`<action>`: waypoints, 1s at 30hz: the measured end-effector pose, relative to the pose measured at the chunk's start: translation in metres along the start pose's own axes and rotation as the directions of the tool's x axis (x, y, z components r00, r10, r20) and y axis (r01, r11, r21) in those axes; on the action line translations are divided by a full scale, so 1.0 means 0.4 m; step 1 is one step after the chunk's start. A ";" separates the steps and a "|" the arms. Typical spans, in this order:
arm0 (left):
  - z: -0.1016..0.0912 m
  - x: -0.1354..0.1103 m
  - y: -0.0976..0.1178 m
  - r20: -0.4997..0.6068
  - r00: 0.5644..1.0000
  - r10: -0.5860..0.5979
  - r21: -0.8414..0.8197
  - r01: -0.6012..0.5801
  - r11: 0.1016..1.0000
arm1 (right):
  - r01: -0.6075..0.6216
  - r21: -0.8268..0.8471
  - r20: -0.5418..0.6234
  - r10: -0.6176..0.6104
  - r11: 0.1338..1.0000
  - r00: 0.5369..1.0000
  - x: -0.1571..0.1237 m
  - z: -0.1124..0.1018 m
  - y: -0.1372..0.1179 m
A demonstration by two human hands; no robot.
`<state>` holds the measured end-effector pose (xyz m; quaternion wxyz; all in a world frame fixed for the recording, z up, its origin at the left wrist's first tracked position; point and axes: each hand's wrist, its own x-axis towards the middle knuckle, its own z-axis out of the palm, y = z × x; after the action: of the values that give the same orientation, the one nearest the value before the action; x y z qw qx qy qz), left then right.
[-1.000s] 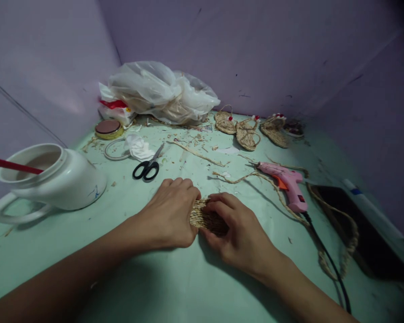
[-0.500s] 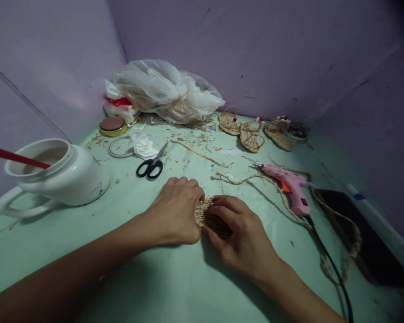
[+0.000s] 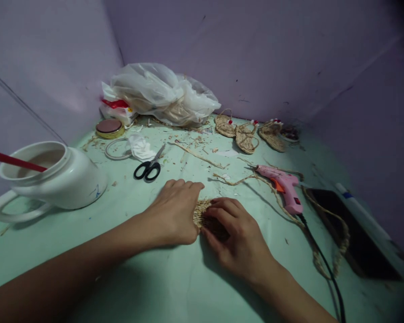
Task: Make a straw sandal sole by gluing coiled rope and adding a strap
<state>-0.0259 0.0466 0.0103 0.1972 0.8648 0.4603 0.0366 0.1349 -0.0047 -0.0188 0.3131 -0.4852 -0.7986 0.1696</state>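
Note:
A small woven straw piece (image 3: 200,212) lies low over the table between my hands, much of it covered by them. My left hand (image 3: 177,211) grips its left end, with the thumb at the near edge and the fingers over the far side. My right hand (image 3: 239,235) holds the other end, thumb below and curled fingers above. Beyond my right hand lies a pink glue gun (image 3: 283,184) on its side, nozzle pointing left. A braided fibre cord (image 3: 272,188) winds behind and around it. Black-handled scissors (image 3: 149,167) rest beyond my left hand.
A white pot (image 3: 70,179) with a red stick (image 3: 13,159) stands left. At the back are a plastic bag (image 3: 164,94), a round tin (image 3: 109,128) and several woven slippers (image 3: 245,138) with beads. A dark phone-like slab (image 3: 353,233) and a white pen (image 3: 360,208) lie right.
The view has shifted slightly, moving the background things a little left. My left fingers have lifted and straightened a bit at the far edge; both hands stay on the woven piece.

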 end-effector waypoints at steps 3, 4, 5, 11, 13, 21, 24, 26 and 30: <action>0.002 -0.010 0.003 -0.004 1.000 -0.027 -0.025 0.027 0.999 | 0.003 0.013 -0.002 -0.003 1.000 1.000 -0.001 0.001 0.001; 0.003 -0.013 0.004 -0.007 0.999 -0.032 -0.033 0.032 0.999 | 0.007 0.016 -0.007 -0.006 1.000 1.000 -0.001 0.001 0.002; 0.003 -0.015 0.005 -0.011 0.999 -0.036 -0.039 0.036 0.999 | 0.004 0.018 -0.013 -0.004 1.000 1.000 -0.001 0.001 0.002; 0.004 -0.014 0.001 -0.019 1.000 -0.020 -0.036 0.019 0.999 | -0.138 0.050 0.003 0.138 0.989 0.990 0.005 -0.003 0.010; 0.005 -0.012 -0.001 -0.027 1.000 -0.005 -0.034 0.004 0.999 | -0.135 0.048 0.036 0.133 0.990 0.990 0.007 -0.003 0.015; 0.004 -0.008 -0.001 -0.025 1.000 -0.003 -0.001 0.003 1.000 | -0.197 0.085 0.090 0.190 0.977 0.978 0.014 -0.002 0.015; 0.001 -0.007 0.000 -0.021 1.000 -0.002 0.001 0.002 1.000 | -0.200 0.073 0.082 0.194 0.977 0.978 0.015 -0.003 0.011; 0.001 -0.007 0.000 -0.030 1.000 0.002 0.001 -0.002 1.000 | -0.201 0.065 0.085 0.195 0.978 0.977 0.016 -0.005 0.010; 0.002 -0.005 -0.002 -0.043 0.999 0.021 0.001 -0.021 1.000 | -0.194 0.034 0.117 0.189 0.980 0.975 0.024 -0.010 0.010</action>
<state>-0.0273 0.0450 0.0095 0.1865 0.8688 0.4552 0.0571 0.1370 0.0058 -0.0150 0.2601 -0.5426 -0.7605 0.2442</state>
